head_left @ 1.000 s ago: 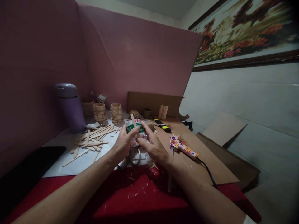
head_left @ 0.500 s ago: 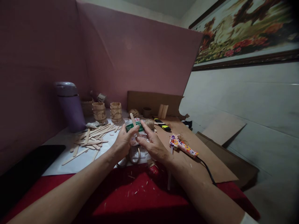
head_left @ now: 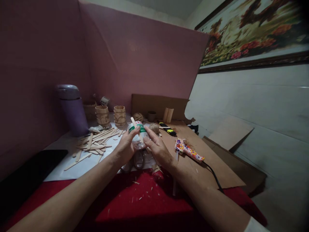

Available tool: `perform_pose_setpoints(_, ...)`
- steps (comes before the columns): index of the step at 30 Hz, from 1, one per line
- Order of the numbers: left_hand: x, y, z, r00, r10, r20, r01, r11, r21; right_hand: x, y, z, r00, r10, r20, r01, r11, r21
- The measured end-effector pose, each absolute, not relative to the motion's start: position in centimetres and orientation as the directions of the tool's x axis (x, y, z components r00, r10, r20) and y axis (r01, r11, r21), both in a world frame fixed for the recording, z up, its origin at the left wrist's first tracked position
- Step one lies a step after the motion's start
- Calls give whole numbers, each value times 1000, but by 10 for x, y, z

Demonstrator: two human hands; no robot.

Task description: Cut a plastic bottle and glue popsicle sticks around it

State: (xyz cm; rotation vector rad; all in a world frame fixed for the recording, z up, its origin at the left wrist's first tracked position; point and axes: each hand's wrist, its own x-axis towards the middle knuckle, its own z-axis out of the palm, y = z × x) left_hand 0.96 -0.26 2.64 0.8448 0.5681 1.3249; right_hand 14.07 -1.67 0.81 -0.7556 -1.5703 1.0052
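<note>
Both hands hold a small clear plastic jar (head_left: 139, 145) with a green and white label, above the table's near edge. My left hand (head_left: 126, 146) is closed on its left side, thumb over a wooden craft stick (head_left: 133, 121) that lies slanted along the jar's front, its upper end above the rim. Around the jar's right side wraps my right hand (head_left: 158, 149), fingers on the wall. Beneath the hands, the looped handles of scissors (head_left: 139, 161) partly show. Loose craft sticks (head_left: 96, 143) are heaped on white paper to the left.
A floral glue gun (head_left: 189, 152) with a black cord lies right on cardboard (head_left: 217, 174). Behind are a yellow-black utility knife (head_left: 168, 129), a twine ball (head_left: 154, 128) and two stick-covered cups (head_left: 120, 116). A purple bottle (head_left: 73, 111) stands at left. Wood scraps dot the red cloth (head_left: 135, 206).
The jar has been tilted or turned in my hands, showing more of its clear lower part. The stick now leans further left, across the label. My right fingers have shifted slightly.
</note>
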Motion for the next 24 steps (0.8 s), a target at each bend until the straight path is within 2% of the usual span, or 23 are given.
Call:
perform_pose_setpoints(8,7,-2,29,233,971,49,-650,118,750,143,-12,3,-254,820,513,10,533,-846)
perform_pose_setpoints(11,6,-2,33,271,962,28,-668,167,725,145,-13,5,-256,798,545,96,582,-807)
perform_pose_setpoints(17,5,-7,36,302,953,-27,-617,217,756,145,-14,7,-197,778,596,184,626,-757)
perform_pose_setpoints(20,4,-7,36,328,945,-5,-609,215,764,146,-17,10,-181,739,649,283,671,-685)
perform_pose_setpoints(24,5,-8,35,299,949,96,-595,107,797,149,-23,15,-237,639,732,412,748,-520)
